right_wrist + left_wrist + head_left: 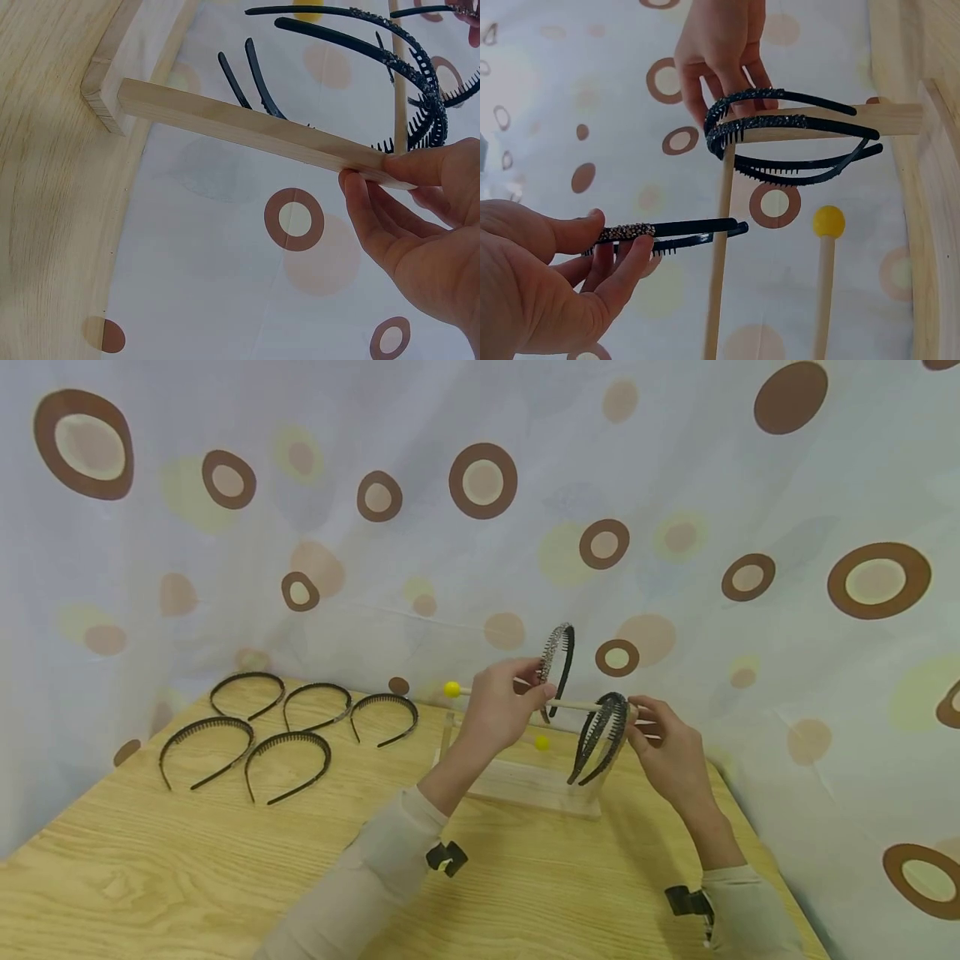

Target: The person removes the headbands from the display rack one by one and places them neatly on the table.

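My left hand [501, 702] pinches a glittery black toothed headband [568, 664] between thumb and fingers. It is held up at the upper rod [717, 300] of a wooden rack; in the left wrist view, the headband's ends overlap this rod. Two more sparkly headbands [600, 739] hang side by side on the rod, at its right end. Beside them, my right hand [671, 756] grips the top of the rack's upright post [247, 127], thumb on one side and fingers on the other.
Several black headbands [288, 737] lie spread out on the left of the wooden table [187, 868]. Yellow balls cap the upper rod [452, 690] and a lower rod [829, 221]. The rack's flat base [532, 787] stands near the patterned curtain [420, 427] behind the table.
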Demonstrator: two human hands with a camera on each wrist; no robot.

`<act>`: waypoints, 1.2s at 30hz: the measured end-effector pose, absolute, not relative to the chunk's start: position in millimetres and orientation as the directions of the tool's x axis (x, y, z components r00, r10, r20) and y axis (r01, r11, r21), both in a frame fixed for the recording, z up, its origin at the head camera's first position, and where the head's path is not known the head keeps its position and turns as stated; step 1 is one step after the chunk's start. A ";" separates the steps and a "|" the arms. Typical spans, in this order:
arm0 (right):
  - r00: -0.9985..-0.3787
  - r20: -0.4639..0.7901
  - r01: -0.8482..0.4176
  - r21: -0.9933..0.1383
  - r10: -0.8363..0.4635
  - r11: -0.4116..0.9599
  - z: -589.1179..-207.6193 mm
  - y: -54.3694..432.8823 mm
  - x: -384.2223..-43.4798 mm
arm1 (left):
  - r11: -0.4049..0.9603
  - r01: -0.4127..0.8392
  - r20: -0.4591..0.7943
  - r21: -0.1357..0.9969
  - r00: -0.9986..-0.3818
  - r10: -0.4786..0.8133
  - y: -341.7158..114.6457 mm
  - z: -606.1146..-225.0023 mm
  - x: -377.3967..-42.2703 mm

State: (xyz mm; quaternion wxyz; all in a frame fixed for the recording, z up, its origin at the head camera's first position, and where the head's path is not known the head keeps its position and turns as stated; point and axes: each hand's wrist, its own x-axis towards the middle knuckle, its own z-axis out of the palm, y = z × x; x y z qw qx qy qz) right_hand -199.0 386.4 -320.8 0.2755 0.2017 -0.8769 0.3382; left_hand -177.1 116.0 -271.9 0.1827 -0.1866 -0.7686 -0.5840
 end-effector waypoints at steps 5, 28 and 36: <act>-0.778 0.605 -0.530 -0.487 -0.169 0.694 -323.5 385.8 -197.3 | 0.210 0.486 0.486 0.849 -0.872 0.052 104.2 -266.7 -172.4; -0.794 0.597 -0.479 -0.492 -0.119 0.727 -320.6 390.7 -199.0 | 0.207 0.508 0.529 0.836 -0.847 -0.059 34.8 -263.3 -178.2; -0.793 0.599 -0.473 -0.484 -0.116 0.736 -319.6 396.0 -201.7 | 0.189 0.503 0.526 0.843 -0.845 -0.095 -16.7 -267.7 -180.5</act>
